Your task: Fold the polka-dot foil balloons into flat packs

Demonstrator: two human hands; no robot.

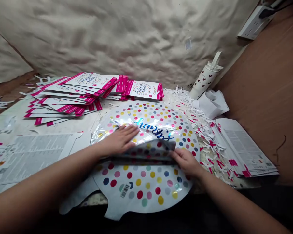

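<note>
A foil balloon [146, 195], flat and white with coloured dots and shiny blue lettering, lies at the table's front edge. Its upper layer is lifted in a fold across the middle, and a barcode shows near its lower left. My left hand [120, 139] rests palm down on the dotted foil, fingers stretched to the right. Between the thumb and fingers of my right hand [185, 161], the corner of the lifted fold is pinched. The balloon's lower part hangs over the front edge.
Printed balloon packets [70, 97] are piled at the back left. Paper scraps [210, 146] litter the right, beside unfolded printed sleeves [249, 146]. A heart-patterned tumbler [205, 79] leans by the back wall. More printed card [31, 156] lies at left; a power strip [256, 22] hangs upper right.
</note>
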